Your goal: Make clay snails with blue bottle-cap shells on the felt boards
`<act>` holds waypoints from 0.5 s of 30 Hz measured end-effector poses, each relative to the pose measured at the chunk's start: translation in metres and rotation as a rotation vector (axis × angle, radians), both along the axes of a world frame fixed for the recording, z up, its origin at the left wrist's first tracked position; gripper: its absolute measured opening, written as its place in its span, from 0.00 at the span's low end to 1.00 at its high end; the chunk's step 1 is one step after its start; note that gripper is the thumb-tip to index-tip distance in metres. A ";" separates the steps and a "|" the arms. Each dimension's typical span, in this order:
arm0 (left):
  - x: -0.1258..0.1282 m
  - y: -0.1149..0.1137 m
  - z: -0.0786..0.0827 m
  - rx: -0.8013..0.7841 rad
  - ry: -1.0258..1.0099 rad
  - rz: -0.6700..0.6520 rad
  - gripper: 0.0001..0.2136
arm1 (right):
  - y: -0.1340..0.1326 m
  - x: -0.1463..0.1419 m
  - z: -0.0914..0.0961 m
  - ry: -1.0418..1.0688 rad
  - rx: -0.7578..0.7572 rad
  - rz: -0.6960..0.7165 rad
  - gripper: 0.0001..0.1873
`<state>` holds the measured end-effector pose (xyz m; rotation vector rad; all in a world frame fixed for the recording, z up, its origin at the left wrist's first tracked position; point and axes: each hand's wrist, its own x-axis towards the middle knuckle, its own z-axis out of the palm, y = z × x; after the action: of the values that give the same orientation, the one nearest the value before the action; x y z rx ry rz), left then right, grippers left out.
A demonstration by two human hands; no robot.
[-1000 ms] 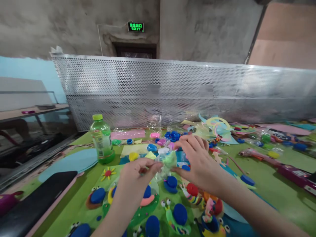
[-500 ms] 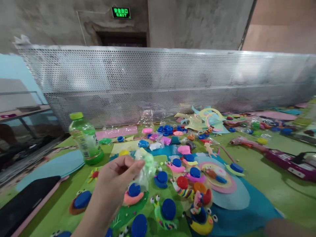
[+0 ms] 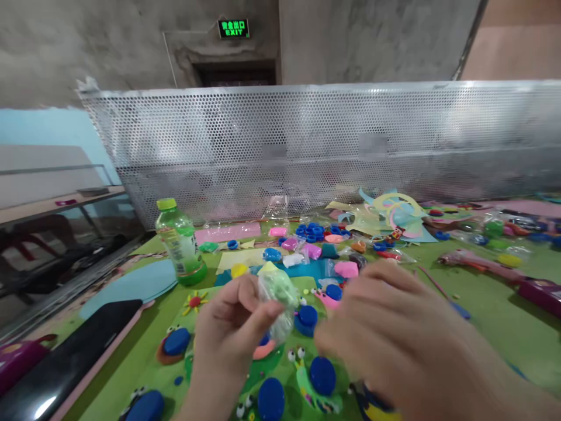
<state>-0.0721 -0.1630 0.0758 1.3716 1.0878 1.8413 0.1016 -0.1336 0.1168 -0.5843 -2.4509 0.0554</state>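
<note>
Between the thumb and fingers of my left hand [image 3: 232, 327] is a clear plastic bag of pale green modelling clay [image 3: 281, 287]. My right hand [image 3: 385, 333] is to the right of the bag, its back toward me. Its fingers curl down and are blurred, so I cannot tell whether they hold anything. Below and between the hands lie clay snails with blue bottle-cap shells, among them a green snail [image 3: 302, 374] with stalk eyes. A brown snail [image 3: 174, 344] sits left of my left wrist. My right hand hides part of a yellow and black snail [image 3: 377, 409].
A green drink bottle [image 3: 180, 242] stands at the left, behind a black phone [image 3: 74, 356]. Farther back lie bagged clay pieces [image 3: 311, 251], blue caps [image 3: 312, 231] and paper scraps [image 3: 394, 213]. A purple tool [image 3: 541, 295] lies at the right. Perforated metal sheeting [image 3: 307, 134] borders the table.
My right hand has come in from the lower right edge toward the bag. My left hand still holds the bag. The view has turned a little to the left.
</note>
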 end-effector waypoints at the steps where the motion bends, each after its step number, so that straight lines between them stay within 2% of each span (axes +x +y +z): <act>1: 0.003 -0.002 0.001 0.018 0.024 -0.024 0.21 | -0.001 -0.001 0.001 0.000 0.001 -0.007 0.12; 5: 0.012 -0.009 0.007 -0.003 0.152 -0.136 0.21 | -0.002 -0.006 0.002 -0.082 -0.096 0.046 0.11; 9: 0.013 -0.013 0.009 -0.037 0.188 -0.176 0.23 | -0.001 -0.004 0.005 -0.156 -0.319 0.159 0.07; 12: 0.012 -0.015 0.006 -0.089 0.162 -0.224 0.22 | 0.000 0.001 0.005 -0.149 -0.454 0.237 0.13; 15: 0.012 -0.014 0.003 -0.142 0.223 -0.261 0.17 | 0.001 0.005 -0.001 -0.035 -0.474 0.197 0.17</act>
<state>-0.0596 -0.1766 0.0788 1.5781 1.0681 1.4255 0.1063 -0.1327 0.1159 -0.5381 -2.5292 0.7265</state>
